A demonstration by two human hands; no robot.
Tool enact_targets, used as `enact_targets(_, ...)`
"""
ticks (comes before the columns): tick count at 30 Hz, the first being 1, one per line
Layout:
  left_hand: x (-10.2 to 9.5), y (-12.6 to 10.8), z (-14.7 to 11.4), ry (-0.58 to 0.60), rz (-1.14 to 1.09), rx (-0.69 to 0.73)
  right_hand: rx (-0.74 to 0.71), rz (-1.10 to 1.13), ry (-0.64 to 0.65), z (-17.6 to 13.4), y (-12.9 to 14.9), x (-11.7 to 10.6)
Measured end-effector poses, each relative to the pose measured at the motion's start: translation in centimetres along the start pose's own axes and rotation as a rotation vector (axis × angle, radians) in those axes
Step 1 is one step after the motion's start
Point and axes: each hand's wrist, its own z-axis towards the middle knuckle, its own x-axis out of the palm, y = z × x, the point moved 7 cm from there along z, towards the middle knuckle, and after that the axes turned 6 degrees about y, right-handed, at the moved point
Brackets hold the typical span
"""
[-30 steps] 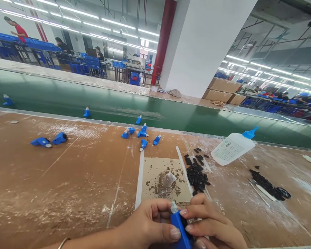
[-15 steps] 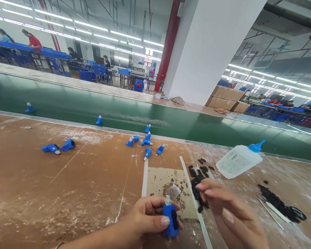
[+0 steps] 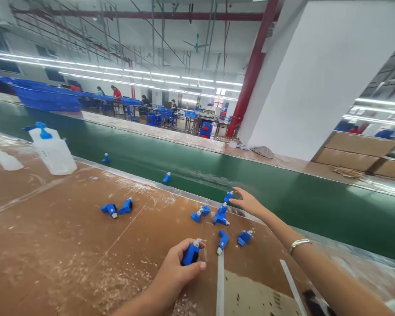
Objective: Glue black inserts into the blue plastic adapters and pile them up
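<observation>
My left hand is closed around a small blue plastic part with a black pad on its side and a whitish tip pointing up, above the brown tabletop. My right hand reaches to the edge of the green belt, thumb and fingers apart. At its fingertips stands another blue part; whether they touch it I cannot tell. Several more such parts lie near, among them one below it, a single one and a ribbed one.
Two blue parts lie farther left on the table. Others stand on the green belt. A white bottle with a blue cap is at the left. A beige board lies at the front, edged by white strips.
My view has swung left. My right hand has gone from beside the black pieces to the blue part at the belt. My left hand still holds its blue part.
</observation>
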Motion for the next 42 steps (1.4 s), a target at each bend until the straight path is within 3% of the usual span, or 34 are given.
enact_targets(5, -0.5, -1.1, -0.2, -0.082, 0.150, -0.003, -0.042, -0.163, 0.106, 3.6, -0.5, 2.8)
enact_targets(10, -0.7, -1.8, -0.6, -0.130, 0.286, 0.030, -0.014, -0.260, 0.139, 3.0, -1.6, 1.3)
enact_targets(17, -0.2, -2.5, -1.1, -0.122, 0.432, 0.155, 0.089, -0.208, 0.052, -3.0, -3.6, -2.1)
enact_targets(23, 0.4, -2.7, -1.9, -0.127, 0.588, 0.239, 0.082, -0.115, 0.019, -8.6, -4.1, -1.0)
enact_targets(31, 1.3, -3.2, -2.6, -0.080, 0.662, 0.360, 0.039, -0.010, 0.018, -11.2, -1.6, -0.5)
enact_targets(35, 1.4, -3.3, -2.6, -0.080, 0.646, 0.311, 0.102, 0.015, -0.027, -13.1, -1.2, -1.5)
enact_targets(42, 1.3, -2.6, -2.1, -0.083, 0.547, 0.232, 0.213, 0.055, -0.118, -18.3, -2.8, -4.1)
